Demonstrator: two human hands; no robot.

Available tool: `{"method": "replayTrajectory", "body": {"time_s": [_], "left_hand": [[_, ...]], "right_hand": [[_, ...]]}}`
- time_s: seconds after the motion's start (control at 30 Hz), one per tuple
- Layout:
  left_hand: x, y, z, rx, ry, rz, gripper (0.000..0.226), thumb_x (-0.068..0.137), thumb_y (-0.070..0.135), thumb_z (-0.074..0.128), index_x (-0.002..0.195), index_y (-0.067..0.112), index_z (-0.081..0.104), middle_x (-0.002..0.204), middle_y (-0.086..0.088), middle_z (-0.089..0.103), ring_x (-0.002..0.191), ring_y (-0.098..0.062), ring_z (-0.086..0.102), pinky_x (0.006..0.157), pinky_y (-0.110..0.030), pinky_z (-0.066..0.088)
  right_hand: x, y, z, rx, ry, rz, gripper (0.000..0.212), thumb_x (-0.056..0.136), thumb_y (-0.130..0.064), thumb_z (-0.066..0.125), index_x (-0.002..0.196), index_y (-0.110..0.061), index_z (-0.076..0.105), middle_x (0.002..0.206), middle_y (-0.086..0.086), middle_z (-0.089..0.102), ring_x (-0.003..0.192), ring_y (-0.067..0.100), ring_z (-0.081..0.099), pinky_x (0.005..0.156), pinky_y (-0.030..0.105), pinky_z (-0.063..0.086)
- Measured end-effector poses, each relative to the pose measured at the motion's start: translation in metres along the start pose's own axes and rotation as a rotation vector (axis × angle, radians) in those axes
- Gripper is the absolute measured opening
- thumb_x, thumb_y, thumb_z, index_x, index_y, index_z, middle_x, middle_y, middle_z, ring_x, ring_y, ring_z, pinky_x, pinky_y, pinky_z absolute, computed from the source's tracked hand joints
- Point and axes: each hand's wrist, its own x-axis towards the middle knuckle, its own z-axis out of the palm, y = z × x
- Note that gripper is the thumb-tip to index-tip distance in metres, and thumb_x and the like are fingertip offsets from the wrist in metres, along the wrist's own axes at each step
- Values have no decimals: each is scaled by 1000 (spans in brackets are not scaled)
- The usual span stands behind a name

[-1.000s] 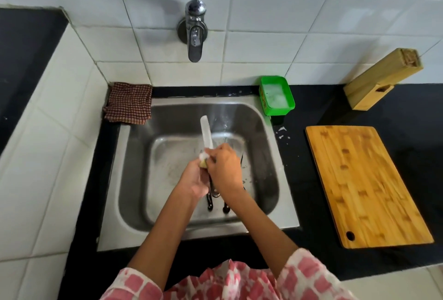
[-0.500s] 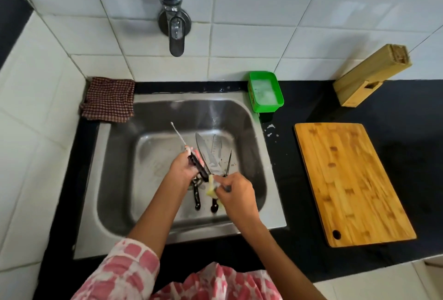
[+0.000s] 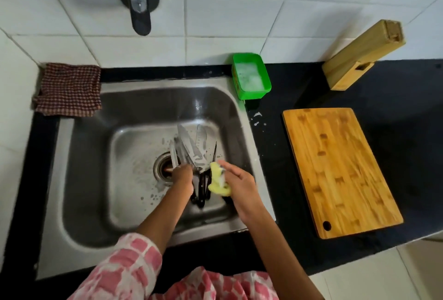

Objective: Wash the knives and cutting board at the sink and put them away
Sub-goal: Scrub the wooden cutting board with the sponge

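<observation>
Several knives [image 3: 191, 147] lie in the steel sink [image 3: 88, 160], blades pointing away from me, black handles toward me. My left hand [image 3: 183, 177] is low in the sink among the handles and grips one knife [image 3: 173, 155], whose blade lies beside the drain. My right hand [image 3: 238, 179] holds a soapy yellow sponge [image 3: 218, 179] just right of the handles, off the blades. The wooden cutting board [image 3: 340, 170] lies flat on the black counter to the right of the sink.
A wooden knife block [image 3: 359, 57] leans against the tiled wall at the back right. A green tub of soapy water [image 3: 250, 75] stands at the sink's back right corner. A checked cloth [image 3: 68, 90] lies at the back left. The tap [image 3: 139, 0] is above the sink.
My left hand has lowered the knife from upright down among the others in the sink. My right hand with the sponge has come off the blade and moved right.
</observation>
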Motion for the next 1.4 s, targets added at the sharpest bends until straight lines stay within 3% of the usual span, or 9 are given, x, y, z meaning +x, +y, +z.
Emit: {"method": "replayTrajectory", "body": {"time_s": [0.07,0.23,0.33,0.5,0.77,0.9,1.07,1.3,1.4], "left_hand": [[-26,11,9,2,24,175,31,93,8,47,119,-5,56,115,-18,61,102,-26,56,84,-34,45],[-103,24,66,26,-72,500,23,91,7,46,106,4,63,111,-14,64,105,-26,58,89,-30,44],[-139,15,116,30,-195,468,22,90,5,47,105,6,63,114,-19,63,109,-33,59,81,-29,43],[-188,-14,178,92,-240,322,42,95,7,45,137,6,42,140,-11,46,128,-26,45,99,-30,37],[-191,-38,230,48,-60,291,47,94,10,47,140,8,37,141,-13,44,125,-29,46,99,-37,39],[-190,-42,242,38,-5,299,47,92,11,47,138,9,39,136,-12,48,109,-24,54,86,-32,44],[-181,-40,251,22,49,240,44,91,15,50,134,9,44,131,-11,51,110,-25,54,85,-35,46],[-173,-34,247,-11,30,168,44,86,34,58,123,12,51,121,-9,57,109,-28,55,96,-46,46],[-168,-31,226,-44,2,180,56,80,47,57,126,15,51,124,-7,57,110,-29,55,96,-49,45]], "right_hand": [[-9,-17,-12,307,-43,49,35,90,1,37,101,-12,68,100,9,69,88,17,63,72,28,55],[-25,-64,-75,698,-26,-45,35,92,-25,42,101,-3,67,96,16,69,79,21,68,60,24,53],[-27,-90,-128,522,79,-148,34,90,-32,54,111,-5,59,104,14,65,83,15,64,67,23,53],[7,-113,-234,252,321,-65,25,86,-28,66,95,-5,63,97,13,68,93,29,65,86,44,53],[66,-108,-333,-486,516,-90,29,92,-26,54,69,-11,51,68,1,49,58,12,45,49,24,33],[87,-100,-347,-534,507,-82,29,91,-28,57,70,-10,52,71,1,49,61,11,46,50,21,32],[105,-92,-346,-625,580,-108,37,88,-35,60,113,-7,62,117,6,54,105,23,51,87,37,52],[106,-97,-352,-534,539,-68,41,89,-45,54,116,-15,59,97,0,60,98,22,58,94,46,47],[94,-108,-347,-383,453,-137,41,92,-39,55,121,-10,55,96,-1,56,89,16,55,85,35,47]]}}
